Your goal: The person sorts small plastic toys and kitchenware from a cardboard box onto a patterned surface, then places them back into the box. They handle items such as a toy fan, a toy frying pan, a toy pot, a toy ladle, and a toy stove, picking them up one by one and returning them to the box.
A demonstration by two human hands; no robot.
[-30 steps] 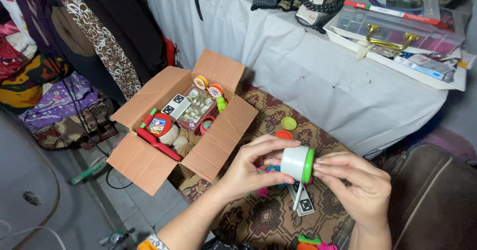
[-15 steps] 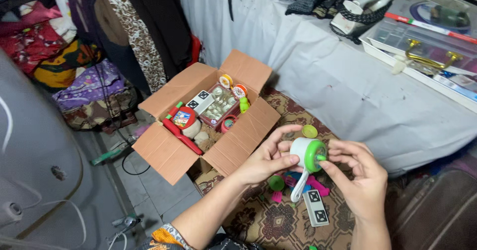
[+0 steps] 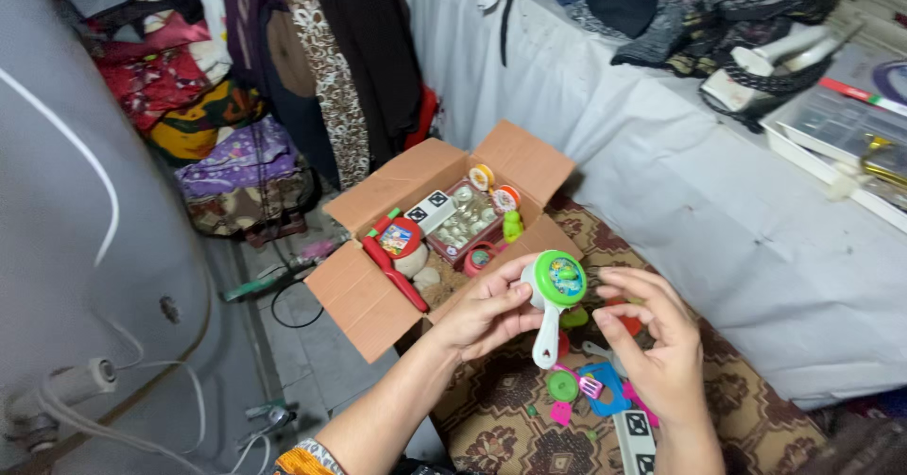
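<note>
My left hand (image 3: 482, 314) holds a small white toy pot (image 3: 553, 291) with a green lid and a white handle that points down. The lid's round top faces me. My right hand (image 3: 652, 338) hovers just to the right of it, fingers apart, holding nothing. Under my hands, small plastic toy pieces (image 3: 586, 385) in green, pink and blue lie on a patterned brown rug (image 3: 746, 409).
An open cardboard box (image 3: 378, 291) with toys stands left of my hands. A table draped in a white cloth (image 3: 718, 201) rises at the right, carrying a clear plastic case (image 3: 841, 121) and clothes. Hanging garments (image 3: 312, 69) and a grey appliance (image 3: 85, 248) fill the left.
The view has shifted so the box sits more to the right. My left hand turned the toy pot so its lid faces me. My right hand let go and drew back.
</note>
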